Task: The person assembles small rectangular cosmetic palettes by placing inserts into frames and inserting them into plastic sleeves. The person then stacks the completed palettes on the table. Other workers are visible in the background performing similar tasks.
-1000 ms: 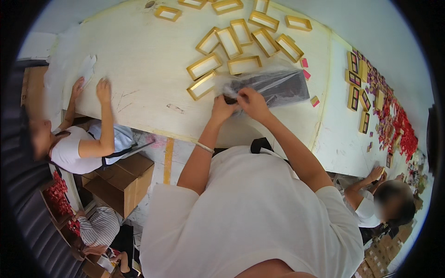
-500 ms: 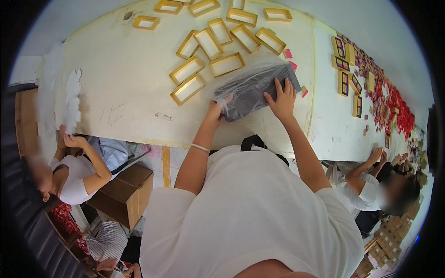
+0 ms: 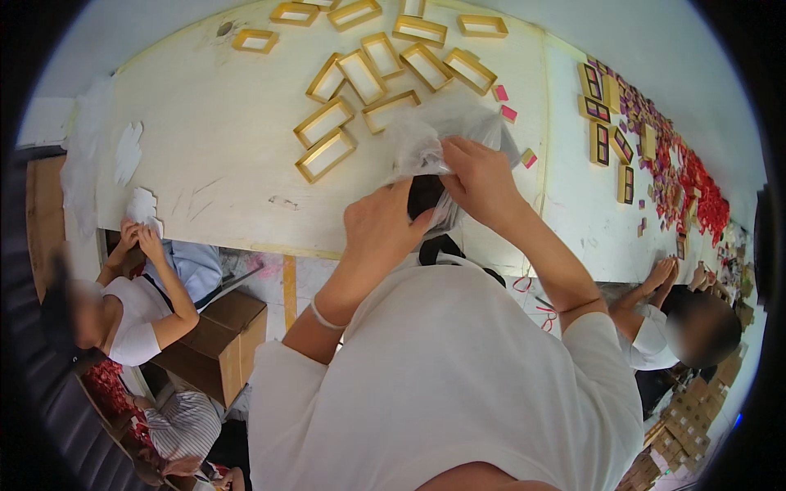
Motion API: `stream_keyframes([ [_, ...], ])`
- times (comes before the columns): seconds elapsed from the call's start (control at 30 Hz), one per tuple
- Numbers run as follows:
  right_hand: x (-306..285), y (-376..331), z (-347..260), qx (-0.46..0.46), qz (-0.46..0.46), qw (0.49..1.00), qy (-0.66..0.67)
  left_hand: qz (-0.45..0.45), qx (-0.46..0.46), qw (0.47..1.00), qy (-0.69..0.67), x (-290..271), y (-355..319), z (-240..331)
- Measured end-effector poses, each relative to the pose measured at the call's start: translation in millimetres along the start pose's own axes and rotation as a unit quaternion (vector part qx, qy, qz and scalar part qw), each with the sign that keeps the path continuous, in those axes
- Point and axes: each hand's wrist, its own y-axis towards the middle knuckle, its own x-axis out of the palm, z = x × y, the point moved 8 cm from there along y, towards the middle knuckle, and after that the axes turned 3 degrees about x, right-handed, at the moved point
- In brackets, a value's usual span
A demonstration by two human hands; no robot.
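— Since half a second ago, both hands have drawn the clear plastic bag (image 3: 446, 135) off the flat of the bench (image 3: 221, 155) and closer to the body.

— Grips?

— Left hand (image 3: 378, 229) closed around the dark item (image 3: 426, 196) at the bag's lower end; right hand (image 3: 483, 182) pinching the crumpled film above it.

— Any risk?

— I'd judge the thin film could tear, or the dark item slip out, if the right hand pulls hard while the left only cups it.

— Beyond that?

— Gold-rimmed trays (image 3: 326, 153) lie just past the bag; small pink blocks (image 3: 501, 92) further right.
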Motion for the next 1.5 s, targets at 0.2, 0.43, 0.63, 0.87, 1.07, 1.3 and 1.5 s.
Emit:
stream_keyframes([
  [0.2, -6.9, -4.7, 40.6, 0.087, -0.146, 0.971, 0.169, -0.013, 0.043, 0.999, -0.013, -11.2, -13.6, -12.9],
  [0.43, 59.8, -25.8, 77.7, 0.258, -0.054, 0.823, 0.503, 0.0, 0.002, 0.999, -0.043, 32.3, -7.3, -44.7],
  [0.63, 147.8, -50.2, 55.0, 0.237, -0.109, 0.876, 0.406, 0.006, -0.187, 0.824, -0.535, 148.8, -22.2, -144.9],
  [0.87, 122.5, -56.4, 64.5, 0.209, -0.068, 0.869, 0.444, -0.16, -0.261, 0.726, -0.616, 192.6, -20.7, -129.8],
  [1.07, 26.7, -148.6, 289.2, 0.422, 0.245, 0.873, 0.028, -0.138, -0.268, 0.738, -0.603, 195.7, -17.4, -124.1],
  [1.3, 73.2, -158.6, 324.3, 0.507, 0.236, 0.729, 0.395, -0.147, -0.327, 0.678, -0.642, 225.7, -25.1, -148.7],
  [1.5, -92.5, -65.8, 241.6, 0.257, 0.342, 0.878, 0.213, -0.123, -0.269, 0.585, -0.755, 212.8, -22.5, -144.4],
])
